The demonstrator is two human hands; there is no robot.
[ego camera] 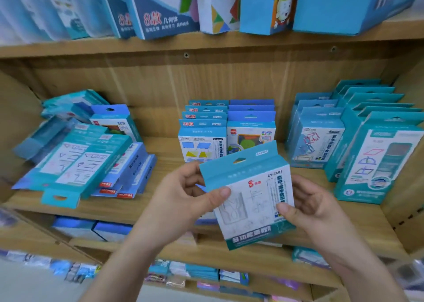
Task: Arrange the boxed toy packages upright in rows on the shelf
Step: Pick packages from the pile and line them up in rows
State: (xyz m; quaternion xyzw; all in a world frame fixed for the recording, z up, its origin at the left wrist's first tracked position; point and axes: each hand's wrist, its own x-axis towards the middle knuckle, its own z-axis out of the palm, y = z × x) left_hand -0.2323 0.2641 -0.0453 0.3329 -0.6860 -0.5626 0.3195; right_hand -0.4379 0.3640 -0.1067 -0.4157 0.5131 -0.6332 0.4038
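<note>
A teal-and-white cardboard toy box with a hang tab [249, 196] is held tilted in mid-air in front of the light wooden shelf [160, 201], pinched between the left hand [183, 198] at its left edge and the right hand [307, 207] at its right edge, below two upright rows of blue boxes [226, 132].

held box [250, 201] teal header, white front; shelf [160, 201] light wood grain

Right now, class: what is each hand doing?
Left hand: holding the teal boxed package by its left edge.
Right hand: holding the same package's right edge.
</note>
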